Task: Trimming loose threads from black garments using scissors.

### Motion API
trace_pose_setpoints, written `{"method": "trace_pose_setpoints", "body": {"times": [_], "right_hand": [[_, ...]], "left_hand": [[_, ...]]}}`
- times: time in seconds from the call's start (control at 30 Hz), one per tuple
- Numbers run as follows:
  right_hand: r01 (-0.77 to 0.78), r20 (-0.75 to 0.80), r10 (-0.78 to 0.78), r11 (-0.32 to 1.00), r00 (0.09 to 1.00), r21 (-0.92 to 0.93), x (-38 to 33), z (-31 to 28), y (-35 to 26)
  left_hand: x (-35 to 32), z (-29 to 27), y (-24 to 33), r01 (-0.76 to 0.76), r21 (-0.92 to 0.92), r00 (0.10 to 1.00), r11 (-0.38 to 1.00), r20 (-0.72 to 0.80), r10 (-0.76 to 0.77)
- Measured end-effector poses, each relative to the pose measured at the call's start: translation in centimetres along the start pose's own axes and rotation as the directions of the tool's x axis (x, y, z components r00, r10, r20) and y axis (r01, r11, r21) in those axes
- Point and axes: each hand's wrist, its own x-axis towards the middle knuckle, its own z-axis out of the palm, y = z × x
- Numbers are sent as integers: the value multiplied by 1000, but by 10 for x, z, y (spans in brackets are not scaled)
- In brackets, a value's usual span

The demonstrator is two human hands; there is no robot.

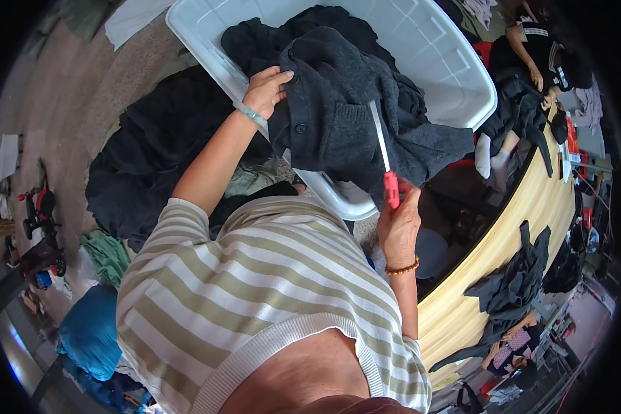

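Left hand: left hand is closed on a fold of the dark grey knit cardigan, fingers curled over the cloth near its upper left edge; a pale green bangle sits on the wrist.
Right hand: right hand is clenched round the red handle of a utility knife, with a string of orange beads on the wrist.
Knife: its long pale blade points up and away from the person and lies against the front of the cardigan, just right of the ribbed button band.
Cardigan: held up between the two hands over the near rim of the bin, buttons showing, its lower edge hanging toward the person's striped top.
White plastic bin: white plastic bin stands tilted in front of the person; black clothes are heaped in its left half, while its right half shows bare ribbed bottom.
Floor, left: a big heap of black garments lies just beside the bin, with a green cloth and a blue bundle nearer the person.
Wooden table: wooden table curves along the right, with dark garments lying on it.
Other people: one person sits at the far end of the table handling black cloth; another is partly visible at the lower right.
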Motion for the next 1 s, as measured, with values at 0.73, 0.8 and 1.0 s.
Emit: {"method": "trace_pose_setpoints", "body": {"times": [0.73,0.8,1.0], "right_hand": [[147,537,-131,989,833,13,49,-12,-43],[116,583,-105,993,806,18,35,-19,-35],[119,697,-42,991,716,-63,1,-26,-26]], "left_hand": [[-10,5,-19,208,-327,977,922,118,-179],[-41,-1,-28,165,-252,958,954,269,-95],[-98,-17,-77,114,-26,993,993,10,-114]]}}
